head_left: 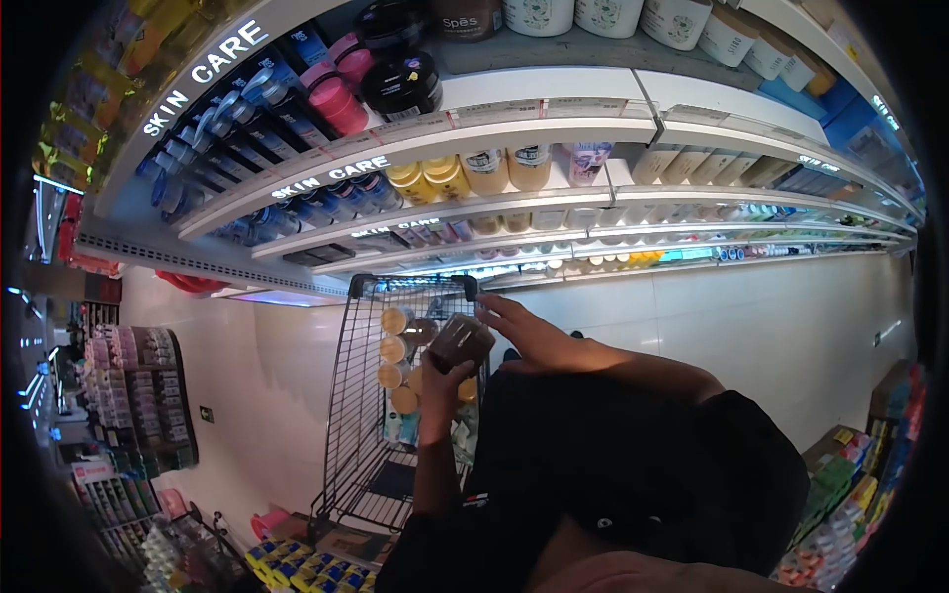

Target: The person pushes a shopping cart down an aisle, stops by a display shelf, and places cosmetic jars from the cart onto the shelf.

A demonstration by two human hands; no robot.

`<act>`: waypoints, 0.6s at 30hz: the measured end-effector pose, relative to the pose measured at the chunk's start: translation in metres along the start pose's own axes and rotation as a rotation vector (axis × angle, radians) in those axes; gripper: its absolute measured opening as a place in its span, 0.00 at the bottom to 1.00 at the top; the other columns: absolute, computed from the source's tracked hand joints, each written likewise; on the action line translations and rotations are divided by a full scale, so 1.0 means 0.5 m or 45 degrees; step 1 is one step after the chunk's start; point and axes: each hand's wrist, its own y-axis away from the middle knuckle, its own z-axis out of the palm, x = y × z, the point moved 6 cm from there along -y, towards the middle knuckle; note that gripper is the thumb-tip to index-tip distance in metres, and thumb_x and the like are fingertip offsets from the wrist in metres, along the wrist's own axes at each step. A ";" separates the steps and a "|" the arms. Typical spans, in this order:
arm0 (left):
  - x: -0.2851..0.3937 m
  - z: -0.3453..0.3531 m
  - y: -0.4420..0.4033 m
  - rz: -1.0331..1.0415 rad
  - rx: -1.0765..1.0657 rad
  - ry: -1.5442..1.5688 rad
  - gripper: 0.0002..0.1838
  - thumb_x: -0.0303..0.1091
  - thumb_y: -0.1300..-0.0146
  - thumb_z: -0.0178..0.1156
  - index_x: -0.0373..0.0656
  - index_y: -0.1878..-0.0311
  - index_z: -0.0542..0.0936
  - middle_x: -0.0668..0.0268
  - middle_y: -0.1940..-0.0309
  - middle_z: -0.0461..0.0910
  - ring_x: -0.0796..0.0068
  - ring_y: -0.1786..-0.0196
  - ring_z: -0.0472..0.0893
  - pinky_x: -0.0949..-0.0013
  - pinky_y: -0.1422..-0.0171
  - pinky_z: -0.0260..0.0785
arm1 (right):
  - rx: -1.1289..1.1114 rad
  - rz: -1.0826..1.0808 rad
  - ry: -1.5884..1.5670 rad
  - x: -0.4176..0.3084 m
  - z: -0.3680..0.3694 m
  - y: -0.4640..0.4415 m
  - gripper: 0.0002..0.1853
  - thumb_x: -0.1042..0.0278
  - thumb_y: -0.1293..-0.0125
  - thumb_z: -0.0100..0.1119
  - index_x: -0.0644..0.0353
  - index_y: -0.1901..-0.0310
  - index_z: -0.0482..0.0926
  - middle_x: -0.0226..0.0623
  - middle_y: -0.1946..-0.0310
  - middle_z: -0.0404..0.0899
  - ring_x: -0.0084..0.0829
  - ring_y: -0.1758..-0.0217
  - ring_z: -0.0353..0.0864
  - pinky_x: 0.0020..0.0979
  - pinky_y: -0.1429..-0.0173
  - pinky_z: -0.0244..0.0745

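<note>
Over a wire shopping cart [341, 435], my left hand [443, 385] is closed on a dark brown container [462, 343]. My right hand [519, 331] is open beside the container, its fingers stretched out near the cart's corner; a small gap seems to lie between them. Inside the cart stand several jars with pale orange lids [392, 349], along with a brown-lidded jar [422, 331]. Lower in the cart are some light green and white packages [400, 428], partly hidden by my left forearm.
Shelves marked "SKIN CARE" [554, 119] run across the top, holding bottles, jars and tubs. A round display of stacked goods [143, 395] stands at the left. More packaged goods [840, 494] are at the lower right, and yellow and blue packs [306, 568] at the bottom.
</note>
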 end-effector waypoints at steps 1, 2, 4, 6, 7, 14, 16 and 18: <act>0.010 0.024 -0.001 -0.004 -0.001 -0.006 0.34 0.25 0.45 0.71 0.33 0.40 0.63 0.52 0.43 0.72 0.62 0.43 0.79 0.63 0.42 0.78 | 0.005 0.002 -0.005 -0.001 -0.003 0.003 0.50 0.70 0.48 0.75 0.59 0.25 0.56 0.57 0.25 0.54 0.60 0.21 0.54 0.50 0.20 0.57; 0.021 0.058 -0.001 0.013 -0.079 -0.066 0.37 0.26 0.46 0.73 0.33 0.37 0.60 0.52 0.42 0.72 0.62 0.41 0.78 0.63 0.41 0.78 | 0.037 -0.036 0.015 -0.006 -0.008 0.006 0.50 0.71 0.49 0.74 0.59 0.25 0.57 0.57 0.25 0.54 0.60 0.22 0.56 0.49 0.21 0.59; 0.016 0.106 -0.008 0.037 -0.226 -0.161 0.46 0.30 0.48 0.76 0.33 0.33 0.56 0.51 0.41 0.72 0.62 0.37 0.76 0.64 0.38 0.75 | 0.038 0.024 0.083 -0.019 -0.031 0.014 0.46 0.73 0.49 0.73 0.60 0.27 0.60 0.58 0.26 0.56 0.59 0.25 0.62 0.47 0.24 0.66; 0.043 0.140 -0.009 0.050 -0.247 -0.276 0.45 0.31 0.47 0.76 0.32 0.33 0.56 0.50 0.41 0.72 0.62 0.37 0.75 0.63 0.37 0.74 | 0.081 0.078 0.108 -0.021 -0.057 0.034 0.46 0.72 0.50 0.74 0.60 0.28 0.62 0.57 0.27 0.58 0.58 0.25 0.62 0.46 0.25 0.66; 0.064 0.159 -0.007 0.065 -0.260 -0.382 0.45 0.31 0.46 0.76 0.32 0.33 0.56 0.49 0.40 0.72 0.61 0.36 0.74 0.63 0.36 0.73 | 0.111 0.126 0.134 -0.017 -0.069 0.044 0.46 0.72 0.51 0.74 0.60 0.29 0.64 0.57 0.29 0.59 0.58 0.26 0.63 0.46 0.26 0.67; 0.230 0.273 0.015 0.462 -0.515 -0.499 0.43 0.40 0.40 0.72 0.37 0.28 0.60 0.53 0.36 0.71 0.59 0.33 0.73 0.58 0.30 0.68 | 0.595 0.184 -0.070 -0.029 -0.177 0.094 0.52 0.59 0.59 0.85 0.63 0.32 0.65 0.53 0.34 0.66 0.55 0.30 0.69 0.44 0.28 0.69; 0.254 0.290 0.020 0.588 -0.593 -0.523 0.47 0.44 0.41 0.74 0.39 0.25 0.57 0.52 0.33 0.69 0.56 0.29 0.70 0.55 0.26 0.63 | 0.636 0.290 -0.357 -0.026 -0.187 0.104 0.53 0.61 0.59 0.85 0.61 0.31 0.64 0.48 0.36 0.70 0.45 0.30 0.70 0.41 0.28 0.68; 0.235 0.305 0.009 0.644 -0.713 -0.286 0.57 0.46 0.46 0.78 0.41 0.21 0.51 0.52 0.28 0.63 0.56 0.24 0.64 0.53 0.22 0.57 | 0.656 0.363 -0.536 -0.041 -0.199 0.110 0.53 0.63 0.58 0.85 0.61 0.31 0.63 0.45 0.36 0.71 0.40 0.30 0.70 0.40 0.28 0.67</act>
